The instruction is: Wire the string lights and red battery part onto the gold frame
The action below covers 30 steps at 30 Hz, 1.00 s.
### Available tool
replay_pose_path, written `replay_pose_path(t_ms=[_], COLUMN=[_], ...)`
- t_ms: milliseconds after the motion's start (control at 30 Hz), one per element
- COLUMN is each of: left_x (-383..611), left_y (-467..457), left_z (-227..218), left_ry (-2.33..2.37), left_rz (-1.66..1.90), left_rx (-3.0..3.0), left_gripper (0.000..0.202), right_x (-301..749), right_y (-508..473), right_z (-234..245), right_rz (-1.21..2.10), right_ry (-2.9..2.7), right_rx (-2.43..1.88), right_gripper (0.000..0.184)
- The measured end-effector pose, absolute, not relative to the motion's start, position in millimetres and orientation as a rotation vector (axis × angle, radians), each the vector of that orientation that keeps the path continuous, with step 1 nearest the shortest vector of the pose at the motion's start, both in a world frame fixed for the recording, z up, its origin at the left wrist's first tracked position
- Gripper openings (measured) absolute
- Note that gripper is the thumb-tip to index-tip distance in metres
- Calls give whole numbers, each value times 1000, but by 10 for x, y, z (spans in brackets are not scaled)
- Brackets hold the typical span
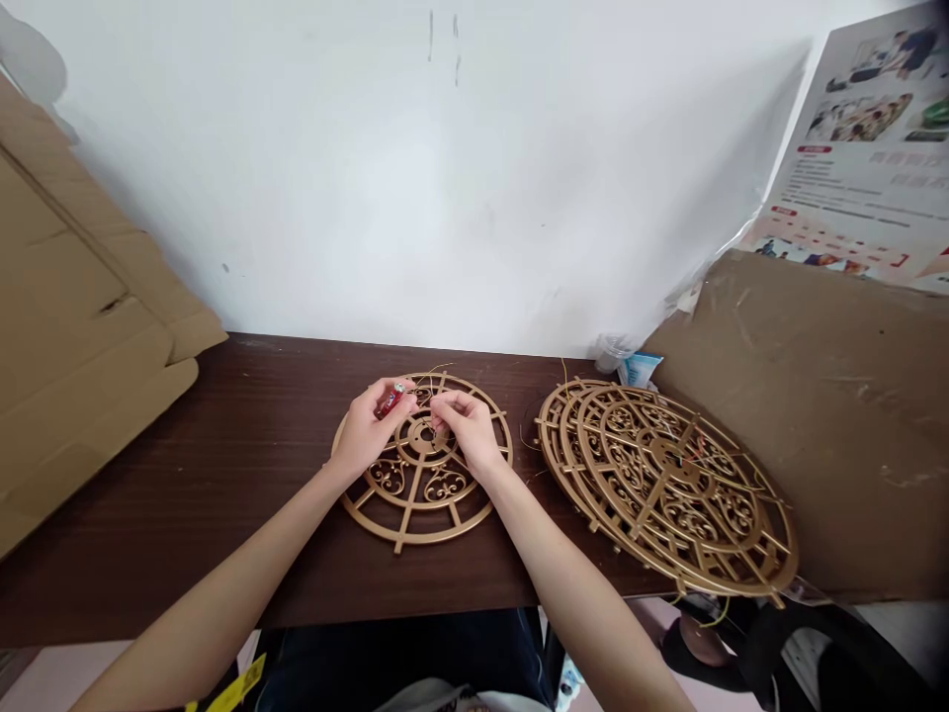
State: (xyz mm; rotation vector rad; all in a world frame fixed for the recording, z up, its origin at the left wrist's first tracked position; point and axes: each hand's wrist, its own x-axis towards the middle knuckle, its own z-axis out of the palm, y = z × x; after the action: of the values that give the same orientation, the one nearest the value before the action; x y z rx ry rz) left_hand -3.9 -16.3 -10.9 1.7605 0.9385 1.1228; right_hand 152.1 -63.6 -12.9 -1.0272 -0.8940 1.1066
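Note:
A round gold openwork disc (419, 489) lies flat on the dark wooden table (222, 475), straight in front of me. My left hand (369, 431) rests on the disc's left upper part, fingers closed on a small red part (389, 399). My right hand (467, 427) sits over the disc's centre, its fingertips pinched on a thin wire (434, 375) that runs toward the red part. Both forearms reach in from the lower edge of the picture.
A stack of similar gold discs (667, 485) with fine wires lies on the table's right side, partly over its front edge. A flattened cardboard box (81, 326) leans at the left, a brown board (830, 415) and printed poster (867, 158) at the right.

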Motion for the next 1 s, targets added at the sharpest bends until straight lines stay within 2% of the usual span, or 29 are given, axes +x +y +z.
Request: replay_pose_path(t_ms=[200,600,1000], left_x=[24,30,22], left_y=[-247,-275,-293], left_z=[-40,-36,-15], left_ry=[747,867,791], left_rz=[1092,1016,966], left_rx=[1649,1853,1859], left_gripper=[34,33,33], right_x=[1529,1481,1482], right_y=[-651,-683,-678], right_z=[-72,-72,-77], right_rz=[1152,1158,1176], right_ry=[-778,-883,-834], right_rx=[-903,-881,-881], right_gripper=[23,25,27])
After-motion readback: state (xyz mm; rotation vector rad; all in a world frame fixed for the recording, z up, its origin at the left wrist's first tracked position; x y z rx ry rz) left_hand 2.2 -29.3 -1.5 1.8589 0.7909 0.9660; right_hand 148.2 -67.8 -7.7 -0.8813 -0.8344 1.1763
